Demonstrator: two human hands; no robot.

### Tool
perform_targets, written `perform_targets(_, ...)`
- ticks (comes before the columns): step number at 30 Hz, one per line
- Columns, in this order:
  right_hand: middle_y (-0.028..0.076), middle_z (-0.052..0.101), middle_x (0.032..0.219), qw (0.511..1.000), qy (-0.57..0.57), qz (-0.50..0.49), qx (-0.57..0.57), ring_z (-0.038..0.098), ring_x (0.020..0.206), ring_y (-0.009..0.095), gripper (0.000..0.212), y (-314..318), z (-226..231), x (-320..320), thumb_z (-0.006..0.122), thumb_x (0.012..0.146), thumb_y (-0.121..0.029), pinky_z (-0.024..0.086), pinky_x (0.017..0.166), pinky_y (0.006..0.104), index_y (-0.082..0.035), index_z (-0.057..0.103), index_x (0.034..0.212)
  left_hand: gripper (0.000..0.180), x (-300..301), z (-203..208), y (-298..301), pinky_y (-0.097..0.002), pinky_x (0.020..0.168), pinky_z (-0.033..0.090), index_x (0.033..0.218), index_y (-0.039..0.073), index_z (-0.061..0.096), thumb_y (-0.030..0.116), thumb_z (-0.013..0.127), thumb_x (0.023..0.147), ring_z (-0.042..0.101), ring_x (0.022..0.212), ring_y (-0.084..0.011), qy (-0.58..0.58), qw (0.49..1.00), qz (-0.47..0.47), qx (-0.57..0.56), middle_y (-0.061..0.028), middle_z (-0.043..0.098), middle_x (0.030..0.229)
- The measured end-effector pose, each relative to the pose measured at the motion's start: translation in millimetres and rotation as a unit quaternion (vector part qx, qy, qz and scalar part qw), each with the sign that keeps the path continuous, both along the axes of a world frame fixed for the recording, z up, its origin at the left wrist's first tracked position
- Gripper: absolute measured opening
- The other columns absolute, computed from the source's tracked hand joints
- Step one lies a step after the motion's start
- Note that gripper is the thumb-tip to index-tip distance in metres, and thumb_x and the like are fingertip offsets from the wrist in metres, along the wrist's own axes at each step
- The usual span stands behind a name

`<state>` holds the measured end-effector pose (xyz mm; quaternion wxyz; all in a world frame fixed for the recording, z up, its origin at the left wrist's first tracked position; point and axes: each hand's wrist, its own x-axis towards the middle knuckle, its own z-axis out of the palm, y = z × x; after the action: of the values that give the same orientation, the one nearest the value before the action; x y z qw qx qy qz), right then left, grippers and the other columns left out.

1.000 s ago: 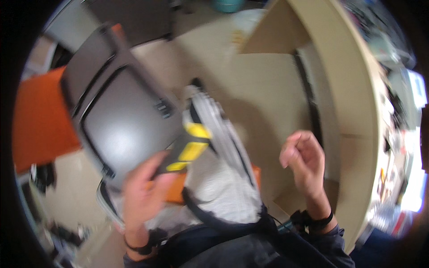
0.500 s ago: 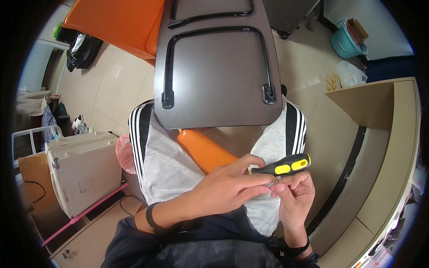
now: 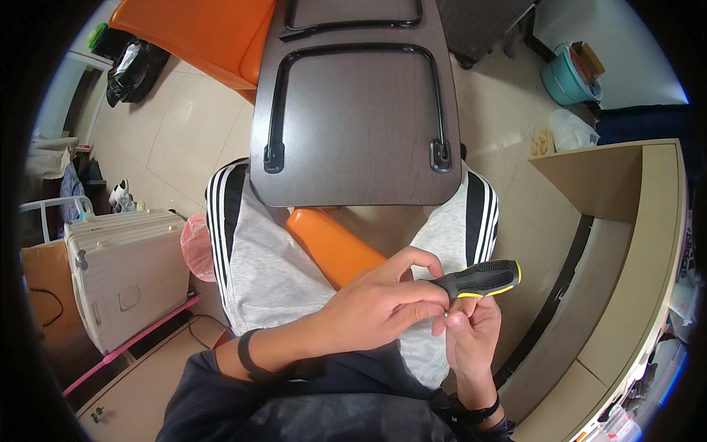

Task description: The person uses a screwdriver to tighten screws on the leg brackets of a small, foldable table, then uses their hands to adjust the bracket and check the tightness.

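Observation:
A screwdriver with a black and yellow handle (image 3: 482, 279) lies nearly level in front of my lap, its handle end toward the right. My left hand (image 3: 383, 298) is closed about the narrow neck of the handle, and its fingers hide the shaft. Just below the handle, my right hand (image 3: 475, 331) has thumb and fingertips pinched together, close against the left fingertips. A tiny shiny bit (image 3: 445, 314) shows between the two hands, too small to name. Beyond the hands, a dark folding table (image 3: 361, 125) lies with its underside up and its black tube legs folded, its near end between my knees.
An orange chair (image 3: 195, 37) stands at the far left, and an orange surface (image 3: 331, 247) shows between my thighs. To the left is a white suitcase (image 3: 129, 287). On the right, a beige shelf unit (image 3: 626, 258) runs alongside me; a blue bucket (image 3: 567, 77) stands behind it.
The screwdriver handle has rolled, so its yellow patches have turned away and black ribbed grip faces up. It has shifted slightly right. Both hands keep their closed grip.

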<state>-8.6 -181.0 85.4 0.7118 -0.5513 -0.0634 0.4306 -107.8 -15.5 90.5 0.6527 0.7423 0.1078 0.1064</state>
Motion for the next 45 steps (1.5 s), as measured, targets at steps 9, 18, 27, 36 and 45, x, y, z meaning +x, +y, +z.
perform_targets(9, 0.016, 0.058, 0.102, 0.987, -0.154, -0.035, 0.015, 0.06, 0.08, 0.019, 0.054, 3.8, -5.8, 13.8, 0.068, 0.089, -0.039, 0.055, 0.067, 0.0322, 0.001, 0.044, 0.116, 0.012, -0.2, -5.4, 0.5, -0.0309, 0.067, 0.047, 0.097, 0.006, 0.065, 0.017, 0.062, 0.093, 0.059, 0.073, -0.0174, 0.002, 0.999, -0.039, -0.03, -0.005, 0.056, 0.104)
perform_targets(18, 0.009, 0.051, 0.112, 0.954, -0.021, -0.174, 0.244, 0.059, 0.082, 0.019, 0.029, -16.8, -7.9, 55.8, 0.045, 0.103, -0.03, 0.05, 0.065, 0.0278, -0.007, 0.046, 0.12, 0.019, -2.1, -2.4, 44.1, -0.0229, 0.069, 0.048, 0.092, 0.0, 0.064, 0.018, 0.06, 0.098, 0.06, 0.07, -0.0094, 0.076, 0.981, 0.142, -0.111, -0.0052, 0.064, 0.081)
perform_targets(27, 0.008, 0.05, 0.112, 0.956, 0.008, -0.209, 0.204, 0.061, 0.09, 0.018, 0.033, -16.8, -5.5, 53.5, 0.049, 0.102, -0.034, 0.051, 0.069, 0.0289, -0.008, 0.044, 0.12, 0.014, -3.6, -11.2, 33.0, -0.0233, 0.08, 0.05, 0.104, -0.002, 0.064, 0.008, 0.064, 0.094, 0.063, 0.089, -0.0112, -0.004, 0.964, 0.123, -0.237, -0.0058, 0.065, 0.096)
perform_targets(36, 0.008, 0.049, 0.114, 0.957, -0.013, -0.206, 0.202, 0.06, 0.09, 0.018, 0.034, -11.5, -3.0, 49.8, 0.05, 0.101, -0.035, 0.052, 0.072, 0.0299, -0.008, 0.043, 0.121, 0.013, -5.0, -16.7, 31.6, -0.0235, 0.079, 0.049, 0.105, -0.003, 0.06, 0.008, 0.06, 0.096, 0.061, 0.088, -0.0097, -0.044, 0.955, 0.104, -0.273, -0.0052, 0.063, 0.095)
perform_targets(45, 0.009, 0.048, 0.114, 0.958, 0.0, -0.217, 0.186, 0.061, 0.091, 0.019, 0.036, -15.1, -6.2, 50.8, 0.052, 0.1, -0.035, 0.053, 0.071, 0.0316, -0.008, 0.042, 0.122, 0.015, 0.7, -9.0, 28.1, -0.0232, 0.08, 0.049, 0.107, -0.004, 0.061, 0.007, 0.06, 0.096, 0.062, 0.088, -0.0102, -0.016, 0.963, 0.121, -0.241, -0.0058, 0.064, 0.095)
